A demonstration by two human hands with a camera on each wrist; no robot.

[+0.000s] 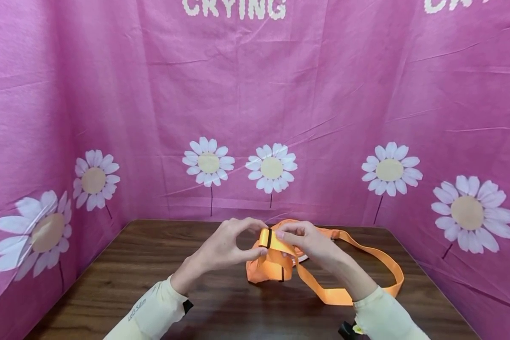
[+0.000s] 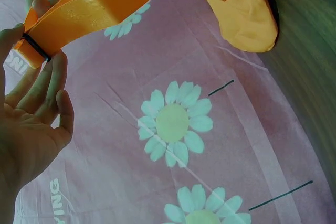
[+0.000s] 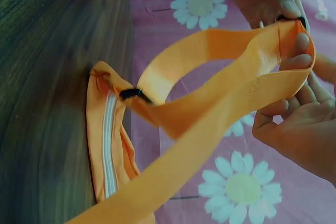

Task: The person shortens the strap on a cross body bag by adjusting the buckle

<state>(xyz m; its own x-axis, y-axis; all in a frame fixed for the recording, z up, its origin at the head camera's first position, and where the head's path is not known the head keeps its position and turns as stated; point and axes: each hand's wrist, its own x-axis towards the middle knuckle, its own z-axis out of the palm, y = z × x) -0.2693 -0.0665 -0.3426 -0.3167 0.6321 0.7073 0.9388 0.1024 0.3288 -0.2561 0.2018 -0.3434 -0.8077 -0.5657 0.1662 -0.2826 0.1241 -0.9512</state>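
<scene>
Head view: bright, even; outer daisies (image 1: 466,212) stretched.
Wrist views: dimmer, muted, slightly soft.
Strap (image 2: 94,11): faint sheen.
Counter (image 3: 47,129): dark, blurred.

Strap (image 1: 337,296) & bag (image 1: 257,274) look bright orange from here; slider (image 1: 269,238) blk, zip (image 3: 109,150) white. Bench (image 1: 110,274) dk brn woodgrain. Cloth (image 1: 255,94) magenta w/ white daisies (image 1: 390,169), yellow ctrs. Sleeves (image 1: 155,307) cream.

The head view looks forward and down over the tabletop (image 1: 187,307), far enough back to show the left grip (image 1: 226,244), right grip (image 1: 316,242) and flowered cloth (image 1: 255,94). Both wrist views sit close, turned sideways, tabletop along the left one's right side and the right one's left; they share the orange strap (image 2: 100,14).
</scene>
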